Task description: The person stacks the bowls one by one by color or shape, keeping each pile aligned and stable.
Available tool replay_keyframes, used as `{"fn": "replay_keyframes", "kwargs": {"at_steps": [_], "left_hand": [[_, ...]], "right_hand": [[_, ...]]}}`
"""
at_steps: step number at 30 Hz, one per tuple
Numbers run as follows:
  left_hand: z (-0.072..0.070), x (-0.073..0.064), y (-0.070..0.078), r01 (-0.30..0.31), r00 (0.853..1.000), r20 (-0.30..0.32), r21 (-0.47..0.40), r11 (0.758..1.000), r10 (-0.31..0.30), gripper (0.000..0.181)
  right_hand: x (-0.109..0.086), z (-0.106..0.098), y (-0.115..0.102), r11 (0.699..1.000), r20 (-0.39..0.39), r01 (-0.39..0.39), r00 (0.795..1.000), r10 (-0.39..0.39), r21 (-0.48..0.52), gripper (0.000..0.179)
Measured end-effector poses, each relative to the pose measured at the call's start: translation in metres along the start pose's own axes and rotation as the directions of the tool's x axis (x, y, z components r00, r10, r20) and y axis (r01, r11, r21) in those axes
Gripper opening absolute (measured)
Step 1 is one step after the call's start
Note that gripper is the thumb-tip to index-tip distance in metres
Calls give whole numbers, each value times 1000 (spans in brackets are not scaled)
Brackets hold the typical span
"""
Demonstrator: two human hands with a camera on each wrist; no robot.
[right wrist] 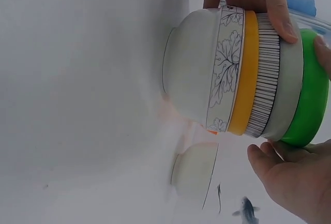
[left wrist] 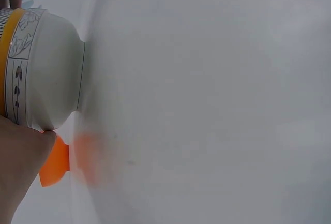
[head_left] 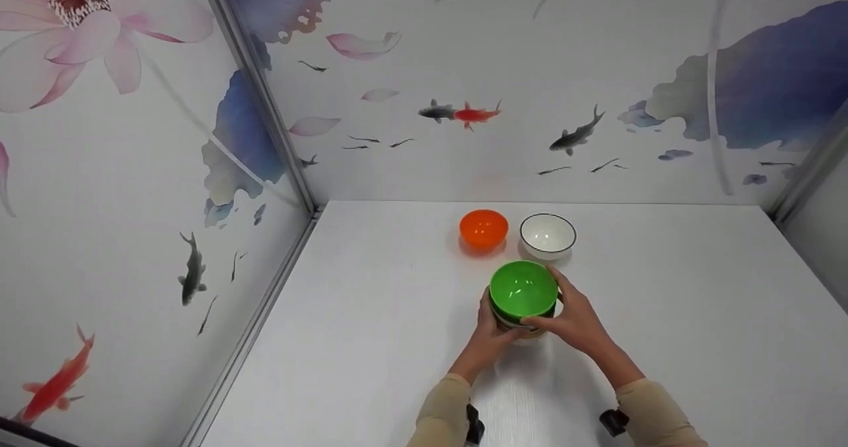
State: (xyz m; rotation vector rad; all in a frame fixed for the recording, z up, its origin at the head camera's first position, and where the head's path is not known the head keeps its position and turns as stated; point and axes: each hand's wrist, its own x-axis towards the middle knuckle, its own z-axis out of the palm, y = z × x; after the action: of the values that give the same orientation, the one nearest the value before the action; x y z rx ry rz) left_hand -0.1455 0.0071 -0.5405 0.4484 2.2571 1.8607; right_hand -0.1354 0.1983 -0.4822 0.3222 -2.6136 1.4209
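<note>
A stack of nested bowls stands upright on the white table in front of the person. On top is a green bowl [head_left: 523, 288]. Below it, in the right wrist view, come a pale rim, a striped band, a yellow band and a white bowl with leaf drawings [right wrist: 225, 74]. The left hand [head_left: 489, 333] holds the stack from its left side, around the lower bowls. Around the green bowl the right hand [head_left: 578, 318] has its thumb at the near side and its fingers at the far right side. How many bowls are nested cannot be told.
Behind the stack stand an orange bowl [head_left: 483, 229] at the left and a white bowl with a dark rim [head_left: 548, 236] at the right. Painted panels with fish and flowers rise at the back wall [head_left: 503, 56] and the left wall [head_left: 132, 189].
</note>
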Motion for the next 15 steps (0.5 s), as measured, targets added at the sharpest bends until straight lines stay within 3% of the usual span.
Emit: {"fn": "replay_keyframes", "kwargs": {"at_steps": [9, 15], "left_hand": [[2, -2, -1, -9, 1000, -11, 7, 1000, 9, 115], [2, -1, 2, 0, 1000, 3, -8, 1000, 0, 116]], "right_hand": [[-5, 3, 1, 998, 23, -47, 999, 48, -31, 111], [-6, 2, 0, 998, 31, -66, 997, 66, 5, 112]]}}
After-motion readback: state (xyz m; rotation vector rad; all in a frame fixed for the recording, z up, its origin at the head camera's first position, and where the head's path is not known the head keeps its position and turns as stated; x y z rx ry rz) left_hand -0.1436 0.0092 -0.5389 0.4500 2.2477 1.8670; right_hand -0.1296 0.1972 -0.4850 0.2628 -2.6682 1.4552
